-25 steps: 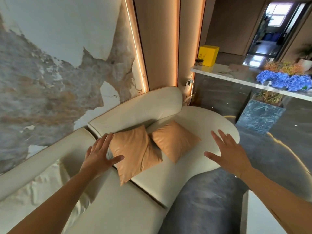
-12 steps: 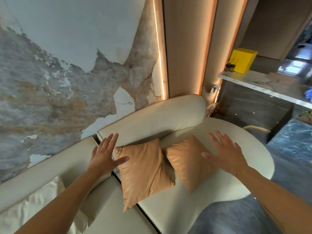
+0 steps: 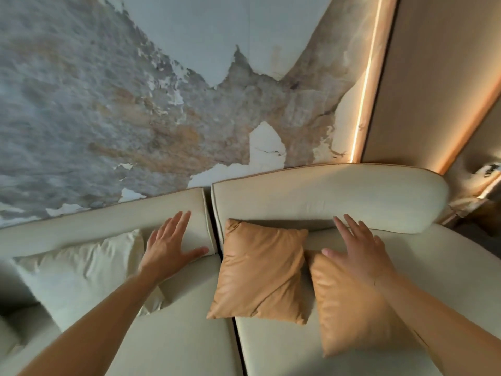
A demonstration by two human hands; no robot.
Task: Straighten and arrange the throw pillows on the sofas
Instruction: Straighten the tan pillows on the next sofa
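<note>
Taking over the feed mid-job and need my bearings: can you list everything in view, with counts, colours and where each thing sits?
tan pillows: 2, tan-orange; left tan pillow leans against the right backrest beside the sofa seam, right tan pillow lies on the seat beside it, partly under the right forearm.
cream pillow: 1, off-white, crumpled, on the left seat against the backrest.
sofa: cream, two sections meeting at a dark seam, along the wall.
wall panel: 1, grey, rust and white marbled pattern, behind the sofa.
light strips: 2, warm orange, along the wooden panels at right.
left hand: open, fingers spread, over the left backrest base.
right hand: open, over the right tan pillow's upper edge; contact cannot be told.
</note>
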